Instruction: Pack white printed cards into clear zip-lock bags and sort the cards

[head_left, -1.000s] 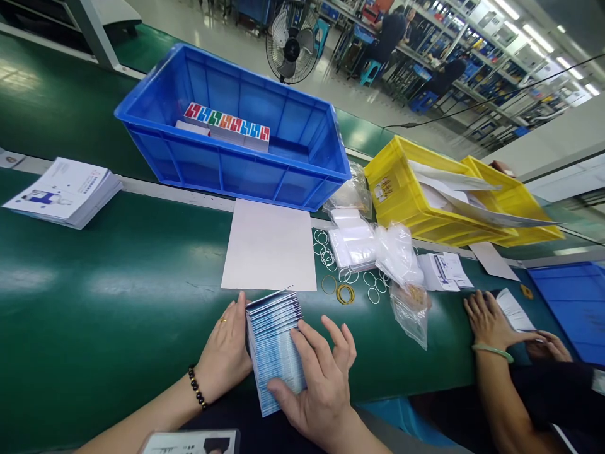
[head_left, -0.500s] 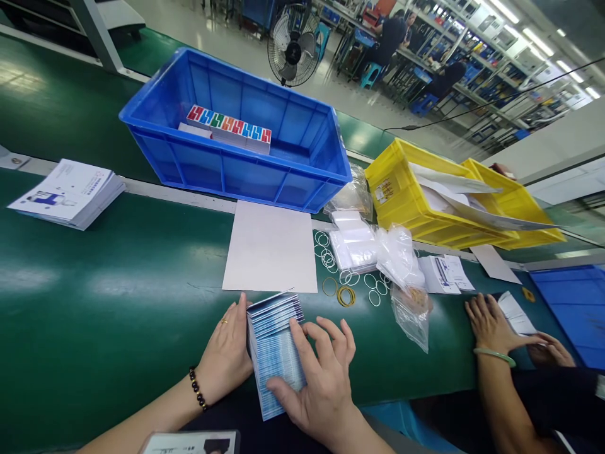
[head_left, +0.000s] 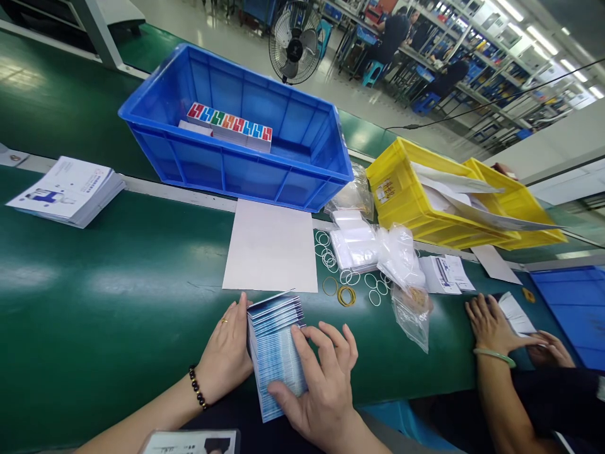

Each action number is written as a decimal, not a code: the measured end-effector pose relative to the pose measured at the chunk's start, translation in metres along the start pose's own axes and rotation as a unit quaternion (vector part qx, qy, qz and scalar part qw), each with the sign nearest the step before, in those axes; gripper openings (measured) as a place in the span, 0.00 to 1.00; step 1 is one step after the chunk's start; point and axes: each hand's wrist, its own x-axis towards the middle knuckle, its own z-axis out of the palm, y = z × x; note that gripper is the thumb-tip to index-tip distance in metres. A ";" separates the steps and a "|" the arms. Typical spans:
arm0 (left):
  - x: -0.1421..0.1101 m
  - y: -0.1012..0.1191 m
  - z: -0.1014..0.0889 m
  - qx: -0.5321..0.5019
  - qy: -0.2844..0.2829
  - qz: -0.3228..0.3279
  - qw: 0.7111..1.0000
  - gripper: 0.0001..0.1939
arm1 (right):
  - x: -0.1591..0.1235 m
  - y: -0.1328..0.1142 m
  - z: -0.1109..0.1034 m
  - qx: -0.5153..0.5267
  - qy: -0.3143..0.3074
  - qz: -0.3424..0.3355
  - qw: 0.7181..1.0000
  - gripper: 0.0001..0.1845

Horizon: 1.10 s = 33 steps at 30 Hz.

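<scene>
A thick stack of blue-and-white folded leaflets [head_left: 278, 359] stands with its edges fanned toward me, near the front of the green table. Along its left side my left hand [head_left: 227, 343] is closed on the stack, fingers together and thumb hidden. My right hand [head_left: 326, 372] grips the stack from the right. Its thumb presses on the lower edges and its index fingertip touches the upper right edges, while the other fingers are raised and apart. Beyond the stack lies a blank white sheet [head_left: 271, 252].
A blue bin [head_left: 241, 170] holds small boxes. Nearby are yellow bins [head_left: 401, 202], white rings [head_left: 326, 255], yellow rubber bands [head_left: 346, 296] and plastic bags [head_left: 401, 258]. Printed booklets [head_left: 66, 189] are stacked at left. A co-worker's hands [head_left: 496, 328] handle papers at right.
My right index fingertip has shifted slightly over the upper leaflet edges, where the fanned leaflets lie a little differently. My left hand keeps its place.
</scene>
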 end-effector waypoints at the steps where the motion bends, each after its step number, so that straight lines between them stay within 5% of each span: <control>1: 0.000 0.000 0.000 0.000 0.001 0.002 1.000 0.46 | 0.000 0.000 0.000 -0.001 0.002 0.003 1.000 0.30; 18: -0.001 -0.001 0.003 0.012 0.005 -0.004 1.000 0.44 | 0.003 0.000 0.001 0.010 0.021 -0.004 1.000 0.28; 33: -0.001 -0.002 0.004 0.006 0.026 0.005 1.000 0.42 | 0.007 0.004 0.000 -0.014 -0.040 -0.027 0.999 0.35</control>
